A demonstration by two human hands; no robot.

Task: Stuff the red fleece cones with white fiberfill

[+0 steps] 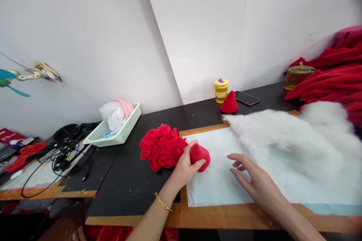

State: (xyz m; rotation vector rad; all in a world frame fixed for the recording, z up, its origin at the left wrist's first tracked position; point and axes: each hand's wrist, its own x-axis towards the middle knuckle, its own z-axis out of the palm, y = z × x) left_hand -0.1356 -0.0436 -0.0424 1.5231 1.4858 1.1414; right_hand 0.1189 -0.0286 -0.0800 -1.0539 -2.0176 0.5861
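Note:
My left hand (185, 167) is wrapped round a small red felt cone (200, 156), thumb across its front. It holds the cone over the left part of a white sheet (215, 192) on the table. My right hand (249, 177) hovers over the same sheet with its fingers apart and nothing in them. A large heap of white fluffy stuffing (296, 143) lies to the right of that hand. Just left of my left hand is a pile of ruffled red fabric pieces (161, 147). Another red cone (229, 103) stands upright farther back.
A yellow-lidded jar (221, 91) and a phone (247, 98) flank the standing cone. Red fabric (333, 71) is heaped at the back right, around a glass jar (296, 77). A pale green basket (124, 135) and tangled black cables (68, 150) are at left.

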